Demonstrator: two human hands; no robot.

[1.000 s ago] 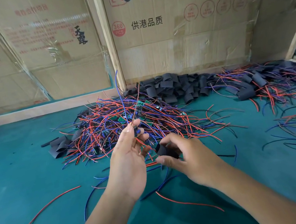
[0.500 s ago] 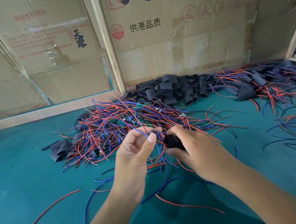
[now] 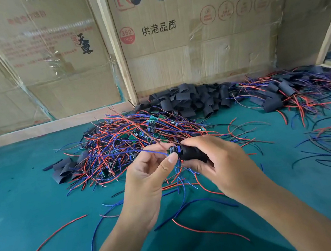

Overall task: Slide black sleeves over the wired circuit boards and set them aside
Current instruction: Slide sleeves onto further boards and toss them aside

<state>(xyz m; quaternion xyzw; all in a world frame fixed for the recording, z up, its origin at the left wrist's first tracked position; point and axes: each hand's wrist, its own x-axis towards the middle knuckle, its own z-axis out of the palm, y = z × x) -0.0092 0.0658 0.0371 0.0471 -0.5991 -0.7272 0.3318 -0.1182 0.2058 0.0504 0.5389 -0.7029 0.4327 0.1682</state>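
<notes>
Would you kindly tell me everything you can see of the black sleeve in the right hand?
The black sleeve is a short matte tube, soft like plastic or rubber tubing. It lies roughly level, held above the green table, gripped by the right hand, whose fingers cover much of it. Its open left end meets a small circuit board, pinched by the left hand; red and blue wires hang below.

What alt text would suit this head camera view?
Two hands meet over a green table: the right hand grips a black sleeve, the left hand pinches a wired circuit board at its mouth. Behind lie a tangle of wired boards and spare sleeves.
</notes>
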